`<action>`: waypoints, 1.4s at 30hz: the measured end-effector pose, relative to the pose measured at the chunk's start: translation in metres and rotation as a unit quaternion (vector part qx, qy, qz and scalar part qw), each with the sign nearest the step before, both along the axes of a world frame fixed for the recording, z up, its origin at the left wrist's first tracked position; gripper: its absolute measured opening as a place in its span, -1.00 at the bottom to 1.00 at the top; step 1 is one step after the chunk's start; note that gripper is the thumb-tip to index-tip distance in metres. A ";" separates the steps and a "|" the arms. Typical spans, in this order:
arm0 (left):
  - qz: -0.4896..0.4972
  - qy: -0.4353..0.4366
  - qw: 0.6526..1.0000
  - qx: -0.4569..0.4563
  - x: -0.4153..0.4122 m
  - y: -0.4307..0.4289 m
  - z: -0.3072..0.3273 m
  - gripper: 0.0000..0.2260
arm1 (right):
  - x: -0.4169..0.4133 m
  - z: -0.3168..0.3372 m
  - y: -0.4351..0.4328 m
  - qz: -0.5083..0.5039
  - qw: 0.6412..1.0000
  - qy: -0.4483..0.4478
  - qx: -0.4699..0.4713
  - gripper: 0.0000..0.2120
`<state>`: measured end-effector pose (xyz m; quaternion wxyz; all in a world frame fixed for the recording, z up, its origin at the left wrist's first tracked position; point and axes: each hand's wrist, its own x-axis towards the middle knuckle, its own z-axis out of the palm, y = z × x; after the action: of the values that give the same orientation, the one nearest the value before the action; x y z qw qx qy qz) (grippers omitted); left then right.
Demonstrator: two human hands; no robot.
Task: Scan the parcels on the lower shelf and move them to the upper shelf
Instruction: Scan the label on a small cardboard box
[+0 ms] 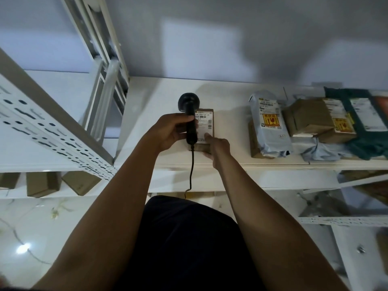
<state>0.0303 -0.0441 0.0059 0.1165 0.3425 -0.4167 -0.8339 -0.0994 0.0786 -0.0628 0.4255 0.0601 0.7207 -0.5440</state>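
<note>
My left hand (170, 132) grips the scanner (191, 131), right hand (218, 151) pinches the parcel (202, 147); thumb over the label (204, 120) might block the scan.

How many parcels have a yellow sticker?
2: the grey poly mailer on the upper shelf, and the cardboard box just right of it. Stacked parcels may hide more.

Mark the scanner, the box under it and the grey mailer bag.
scanner (192, 134): head view, on its black handle.
box (204, 122): head view, on its white label.
grey mailer bag (274, 141): head view, on its plain lower half.
</note>
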 end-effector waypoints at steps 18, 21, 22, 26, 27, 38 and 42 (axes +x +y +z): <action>-0.069 0.063 0.995 -0.046 0.011 0.011 0.065 -0.79 | 0.000 0.030 0.002 -0.022 0.993 -0.111 -0.031 -0.72; -0.071 0.061 0.995 -0.039 0.012 0.016 0.070 -0.80 | 0.004 0.035 0.002 -0.034 0.993 -0.108 -0.021 -0.79; -0.073 0.061 0.995 -0.037 0.012 0.017 0.072 -0.81 | 0.004 0.036 0.002 -0.035 0.993 -0.107 -0.019 -0.80; -0.077 0.057 0.995 -0.031 0.012 0.020 0.077 -0.82 | 0.008 0.037 0.004 -0.034 0.995 -0.096 -0.021 -0.71; -0.076 0.054 0.995 -0.030 0.012 0.021 0.078 -0.82 | 0.009 0.037 0.004 -0.033 0.995 -0.094 -0.022 -0.71; -0.064 0.045 0.997 -0.015 0.018 0.024 0.081 -0.83 | 0.010 0.025 -0.003 -0.027 0.998 -0.044 0.021 -0.68; -0.062 0.045 0.997 -0.008 0.019 0.025 0.080 -0.81 | 0.011 0.008 -0.012 -0.001 0.994 0.065 0.086 -0.66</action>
<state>0.0491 -0.0193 0.0863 0.0859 0.2775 -0.4386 -0.8504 -0.0883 0.0665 -0.0550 0.3712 0.0615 0.7906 -0.4831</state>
